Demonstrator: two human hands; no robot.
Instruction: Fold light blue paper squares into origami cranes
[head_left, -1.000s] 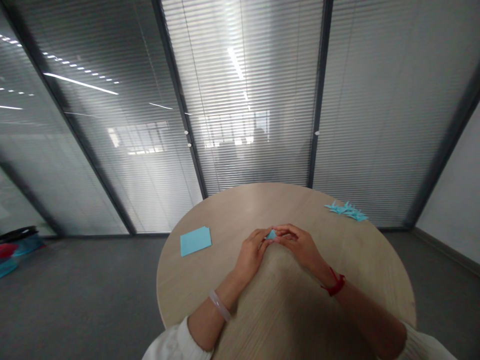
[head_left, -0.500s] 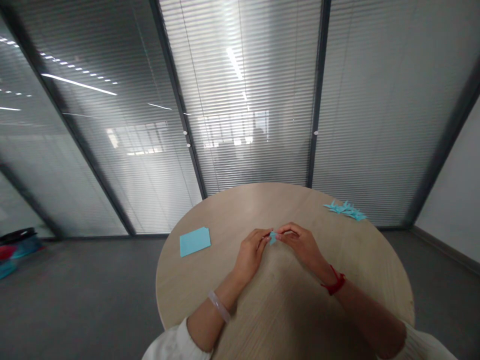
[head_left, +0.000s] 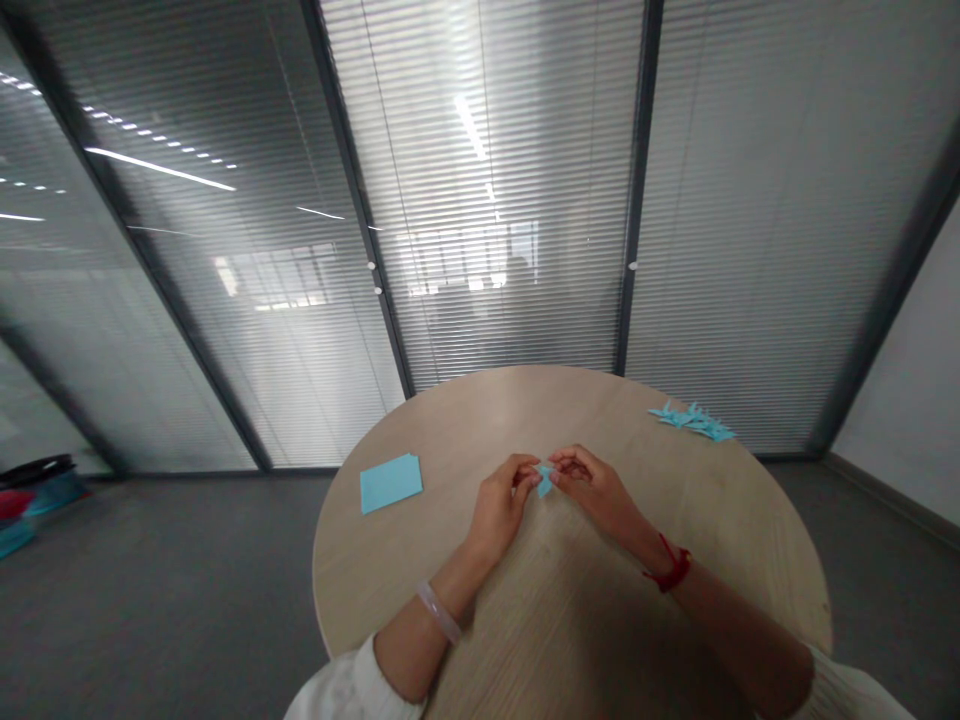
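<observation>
A small folded piece of light blue paper (head_left: 544,479) is pinched between my two hands over the middle of a round wooden table (head_left: 465,420). My left hand (head_left: 504,502) grips its left side with curled fingers. My right hand (head_left: 596,487) pinches its right side with thumb and fingertips. Most of the paper piece is hidden by my fingers. A pale bracelet sits on my left wrist, a red cord on my right.
A stack of light blue square sheets (head_left: 391,482) lies on the table to the left. Several folded blue paper shapes (head_left: 694,420) lie near the far right edge. Glass walls with blinds stand behind the table. Coloured items (head_left: 30,495) lie on the grey floor at far left.
The paper piece has turned between my fingertips and now points more downward. Both hands stay close together in nearly the same place.
</observation>
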